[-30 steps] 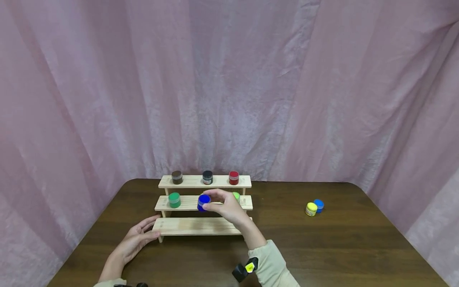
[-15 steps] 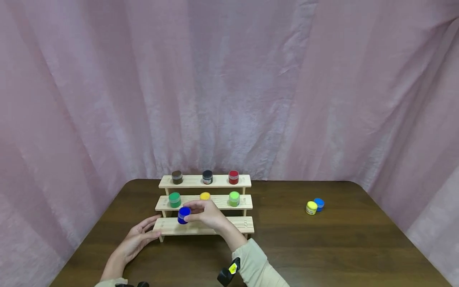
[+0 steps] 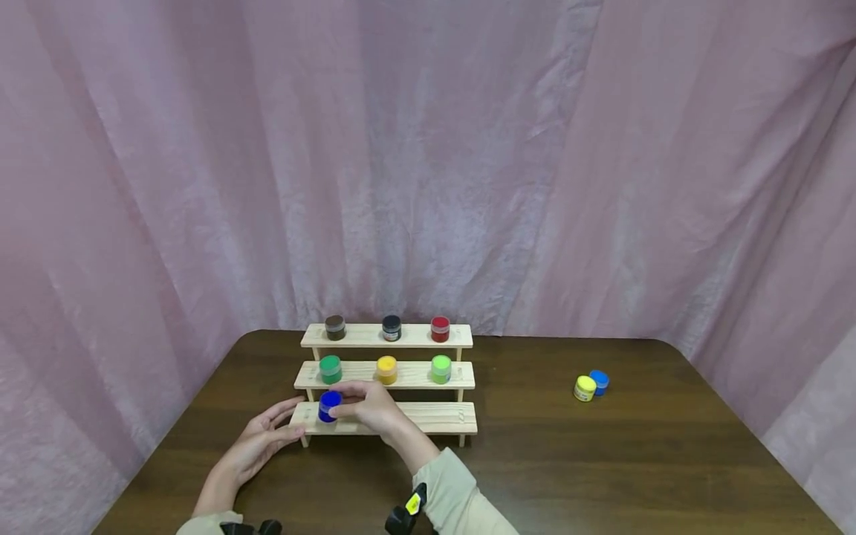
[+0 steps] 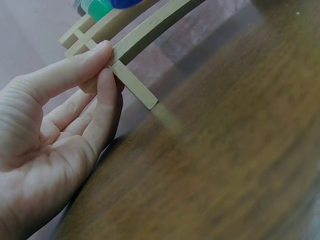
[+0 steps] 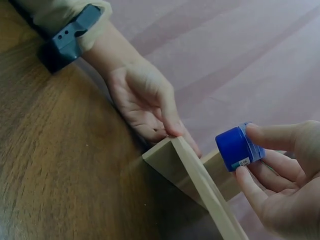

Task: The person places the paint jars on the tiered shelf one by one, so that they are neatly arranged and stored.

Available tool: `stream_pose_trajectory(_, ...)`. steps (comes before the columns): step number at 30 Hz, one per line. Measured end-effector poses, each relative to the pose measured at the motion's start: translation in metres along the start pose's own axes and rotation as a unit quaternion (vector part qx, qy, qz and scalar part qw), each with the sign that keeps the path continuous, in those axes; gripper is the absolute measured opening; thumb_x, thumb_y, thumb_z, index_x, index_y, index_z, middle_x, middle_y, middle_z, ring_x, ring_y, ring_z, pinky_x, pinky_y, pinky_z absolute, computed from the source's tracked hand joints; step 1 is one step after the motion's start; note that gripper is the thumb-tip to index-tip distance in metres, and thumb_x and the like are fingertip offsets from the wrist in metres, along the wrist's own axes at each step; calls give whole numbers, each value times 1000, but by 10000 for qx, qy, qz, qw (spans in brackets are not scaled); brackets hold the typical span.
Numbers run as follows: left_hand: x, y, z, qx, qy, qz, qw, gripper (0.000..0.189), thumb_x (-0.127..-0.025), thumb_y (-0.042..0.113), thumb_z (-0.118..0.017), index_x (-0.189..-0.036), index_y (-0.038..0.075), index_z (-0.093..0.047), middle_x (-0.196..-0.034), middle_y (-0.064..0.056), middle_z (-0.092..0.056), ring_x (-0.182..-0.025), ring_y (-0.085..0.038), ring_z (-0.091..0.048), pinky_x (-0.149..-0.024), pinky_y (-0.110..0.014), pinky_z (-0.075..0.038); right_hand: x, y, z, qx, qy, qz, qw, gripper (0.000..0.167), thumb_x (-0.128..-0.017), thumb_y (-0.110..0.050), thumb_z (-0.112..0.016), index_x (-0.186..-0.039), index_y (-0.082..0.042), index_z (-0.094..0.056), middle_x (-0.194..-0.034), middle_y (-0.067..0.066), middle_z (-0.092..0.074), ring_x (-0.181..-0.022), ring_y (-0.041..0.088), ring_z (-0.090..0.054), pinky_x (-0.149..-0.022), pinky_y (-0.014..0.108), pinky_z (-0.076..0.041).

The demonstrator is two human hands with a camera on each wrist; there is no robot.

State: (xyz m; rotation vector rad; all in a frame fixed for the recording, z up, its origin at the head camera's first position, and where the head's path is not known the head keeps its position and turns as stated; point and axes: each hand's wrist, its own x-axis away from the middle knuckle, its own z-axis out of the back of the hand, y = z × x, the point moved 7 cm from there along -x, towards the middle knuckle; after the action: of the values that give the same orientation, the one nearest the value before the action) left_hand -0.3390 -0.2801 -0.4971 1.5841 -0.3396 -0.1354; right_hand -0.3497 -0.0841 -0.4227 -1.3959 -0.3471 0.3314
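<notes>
A dark blue paint jar point(image 3: 328, 406) is pinched between the thumb and fingers of my right hand point(image 3: 376, 411), close over the left end of the lowest step of a three-tier wooden display rack point(image 3: 428, 418). In the right wrist view the jar point(image 5: 234, 148) appears tilted, with a small label on its side. My left hand point(image 3: 259, 444) grips the left end of that same step; the left wrist view shows its thumb on top and a finger beneath. Green point(image 3: 331, 369), orange-yellow point(image 3: 386, 370) and light green jars point(image 3: 441, 369) stand along the middle step.
Brown point(image 3: 335, 328), black point(image 3: 391, 328) and red jars point(image 3: 440, 329) stand on the top step. To the right, a yellow jar point(image 3: 585, 388) and a lighter blue jar point(image 3: 600, 382) sit together on the brown wooden table point(image 3: 642, 461). A pink curtain point(image 3: 428, 163) hangs behind.
My right hand has carried the dark blue jar left and down, from before the middle step to the lowest step's left end. My left hand keeps its grip on the rack.
</notes>
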Motion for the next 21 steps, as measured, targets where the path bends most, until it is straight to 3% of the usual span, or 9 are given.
stream_pose_trajectory(11, -6, 2, -3, -87, 131, -13, 9999, 72, -94, 9, -61, -152, -3, -21, -155, -22, -19, -106, -1, -60, -93, -20, -52, -5, 11, -4, -140, -153, -55, 9998, 35, -84, -4, -74, -118, -4, -69, -112, 13, -72, -97, 15, -68, -85, 24, -55)
stream_pose_trajectory(16, -3, 2, -1, -103, 164, -28, 9998, 71, -94, 8, -61, -152, -3, -22, -146, -10, -32, -106, -2, -61, -93, -21, -52, -8, 13, -9, -104, -355, -118, 9992, 35, -85, -8, -74, -120, -8, -69, -113, 9, -72, -97, 11, -66, -87, 23, -53)
stream_pose_trajectory(18, -2, 1, 1, -74, 203, -8, 9998, 71, -93, 7, -62, -151, -3, -23, -145, -8, -32, -106, -2, -61, -93, -21, -53, -9, 14, -11, -73, -392, -136, 9991, 35, -85, -8, -74, -120, -9, -70, -113, 8, -72, -97, 11, -66, -87, 23, -53)
stream_pose_trajectory(21, 0, -1, 2, -90, 181, 15, 9998, 70, -93, 7, -62, -151, -3, -23, -150, -15, -26, -106, -2, -61, -93, -21, -53, -10, 15, -14, -20, -463, -128, 9988, 35, -85, -8, -73, -120, -10, -70, -112, 8, -72, -97, 11, -65, -88, 24, -53)
